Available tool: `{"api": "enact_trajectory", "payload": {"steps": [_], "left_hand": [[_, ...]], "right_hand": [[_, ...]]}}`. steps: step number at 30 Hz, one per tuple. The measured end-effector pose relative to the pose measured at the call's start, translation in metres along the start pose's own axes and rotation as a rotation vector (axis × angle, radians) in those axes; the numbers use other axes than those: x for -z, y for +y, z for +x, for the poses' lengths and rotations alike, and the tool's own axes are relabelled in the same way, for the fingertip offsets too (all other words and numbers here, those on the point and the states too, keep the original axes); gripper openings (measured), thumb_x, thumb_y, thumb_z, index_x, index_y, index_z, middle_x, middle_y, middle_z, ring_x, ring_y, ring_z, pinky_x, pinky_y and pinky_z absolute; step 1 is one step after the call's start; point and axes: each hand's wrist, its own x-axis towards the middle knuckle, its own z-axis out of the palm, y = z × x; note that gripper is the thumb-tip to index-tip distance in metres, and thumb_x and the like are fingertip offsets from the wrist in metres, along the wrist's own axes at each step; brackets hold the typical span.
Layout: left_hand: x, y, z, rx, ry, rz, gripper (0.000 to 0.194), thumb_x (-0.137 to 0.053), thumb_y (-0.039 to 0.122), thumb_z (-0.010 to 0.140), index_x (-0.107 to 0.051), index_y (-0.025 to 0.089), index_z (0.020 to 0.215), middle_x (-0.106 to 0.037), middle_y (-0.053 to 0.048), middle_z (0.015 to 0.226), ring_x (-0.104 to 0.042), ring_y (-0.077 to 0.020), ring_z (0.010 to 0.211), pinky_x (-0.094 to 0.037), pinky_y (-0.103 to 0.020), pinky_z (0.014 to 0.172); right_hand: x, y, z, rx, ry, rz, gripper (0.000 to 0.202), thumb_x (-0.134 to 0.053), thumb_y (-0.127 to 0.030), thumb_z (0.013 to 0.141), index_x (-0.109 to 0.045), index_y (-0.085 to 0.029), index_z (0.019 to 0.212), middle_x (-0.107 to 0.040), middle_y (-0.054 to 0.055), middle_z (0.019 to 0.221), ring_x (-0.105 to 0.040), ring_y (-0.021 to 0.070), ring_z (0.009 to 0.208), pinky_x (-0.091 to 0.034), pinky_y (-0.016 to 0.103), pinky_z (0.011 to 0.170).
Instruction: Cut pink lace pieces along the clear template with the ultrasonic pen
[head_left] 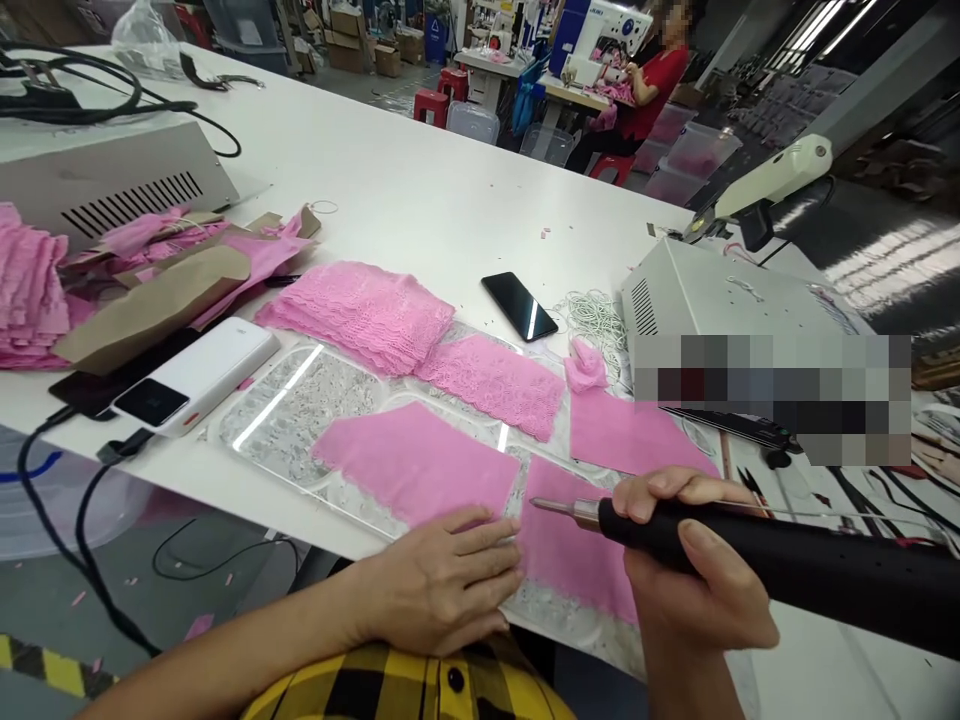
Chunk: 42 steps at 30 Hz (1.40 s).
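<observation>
My left hand (454, 585) lies flat with its fingers stretched out, over the front edge of a pink fabric piece (427, 460). In my right hand (697, 560) is a thick black tool (810, 565) with a pointed metal tip, fingers wrapped round its body. The tip is over a second pink fabric piece (574, 560); I cannot tell whether it touches. Both pieces lie on a clear patterned board (300, 425). Behind them are a lace piece (499, 385) and a stack of pink lace (360, 310). Another plain pink piece (637, 435) lies to the right.
A black phone (519, 305) and white elastic cord (596, 315) lie beyond the board. A grey machine box (720, 300) stands right. To the left are a white power bank (217, 365), brown paper (157, 305) and piled fabric (30, 290). A person (652, 90) sits sewing far back.
</observation>
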Motion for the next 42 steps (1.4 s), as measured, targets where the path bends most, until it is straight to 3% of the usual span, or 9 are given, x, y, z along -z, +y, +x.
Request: {"api": "enact_trajectory", "payload": {"steps": [5, 16, 20, 25, 29, 36, 42], "left_hand": [[0.001, 0.000, 0.001, -0.014, 0.023, -0.020, 0.027, -0.053, 0.028, 0.093, -0.066, 0.009, 0.109, -0.071, -0.009, 0.111, -0.058, -0.0214, 0.118, -0.041, -0.035, 0.109], [-0.001, -0.001, 0.001, -0.023, 0.023, -0.051, 0.027, -0.054, 0.027, 0.092, -0.064, 0.008, 0.108, -0.072, -0.010, 0.107, -0.060, -0.0235, 0.114, -0.044, -0.037, 0.104], [0.001, 0.001, 0.000, -0.065, 0.050, -0.013, 0.024, -0.052, 0.025, 0.092, -0.066, 0.008, 0.102, -0.072, -0.011, 0.102, -0.061, -0.0229, 0.110, -0.047, -0.037, 0.099], [0.007, 0.008, 0.000, -0.165, 0.053, 0.007, 0.023, -0.052, 0.022, 0.092, -0.068, 0.005, 0.091, -0.072, -0.012, 0.092, -0.065, -0.0208, 0.096, -0.052, -0.032, 0.086], [0.006, 0.014, 0.003, -0.196, 0.057, 0.013, 0.024, -0.053, 0.023, 0.091, -0.069, 0.005, 0.088, -0.070, -0.011, 0.084, -0.065, -0.0192, 0.084, -0.054, -0.030, 0.078], [-0.004, 0.017, 0.007, -0.214, 0.067, 0.043, 0.022, -0.054, 0.023, 0.090, -0.068, 0.007, 0.086, -0.070, -0.011, 0.090, -0.066, -0.0197, 0.091, -0.053, -0.030, 0.086], [-0.005, 0.017, 0.003, -0.175, -0.019, 0.057, 0.025, -0.052, 0.029, 0.091, -0.068, 0.010, 0.092, -0.069, -0.012, 0.108, -0.062, -0.0216, 0.108, -0.048, -0.033, 0.099]], "right_hand": [[0.004, -0.005, -0.011, -0.019, -0.067, 0.004, 0.011, -0.055, -0.021, 0.070, -0.057, -0.018, 0.081, -0.055, 0.000, 0.076, -0.052, 0.0113, 0.053, -0.046, 0.030, 0.051], [0.001, 0.000, -0.016, -0.049, -0.087, 0.037, 0.007, -0.054, -0.019, 0.073, -0.056, -0.018, 0.080, -0.054, -0.001, 0.076, -0.054, 0.0113, 0.056, -0.048, 0.030, 0.052], [0.007, -0.005, -0.014, -0.023, -0.008, 0.049, 0.012, -0.054, -0.021, 0.069, -0.057, -0.018, 0.080, -0.056, -0.001, 0.074, -0.052, 0.0109, 0.053, -0.047, 0.030, 0.049], [0.036, -0.016, -0.014, -0.012, 0.187, 0.005, 0.014, -0.055, -0.023, 0.060, -0.054, -0.020, 0.074, -0.054, -0.002, 0.070, -0.048, 0.0115, 0.051, -0.046, 0.031, 0.048], [0.054, -0.019, -0.021, -0.071, 0.232, -0.004, 0.015, -0.057, -0.024, 0.059, -0.052, -0.021, 0.073, -0.052, -0.002, 0.072, -0.048, 0.0119, 0.056, -0.047, 0.032, 0.052], [0.034, -0.012, -0.031, -0.091, 0.206, 0.034, 0.015, -0.055, -0.022, 0.061, -0.053, -0.020, 0.075, -0.052, -0.002, 0.074, -0.049, 0.0113, 0.056, -0.048, 0.032, 0.053], [0.023, -0.006, -0.027, -0.026, 0.068, 0.046, 0.014, -0.054, -0.020, 0.066, -0.055, -0.020, 0.079, -0.054, -0.002, 0.073, -0.051, 0.0111, 0.054, -0.049, 0.031, 0.052]]}}
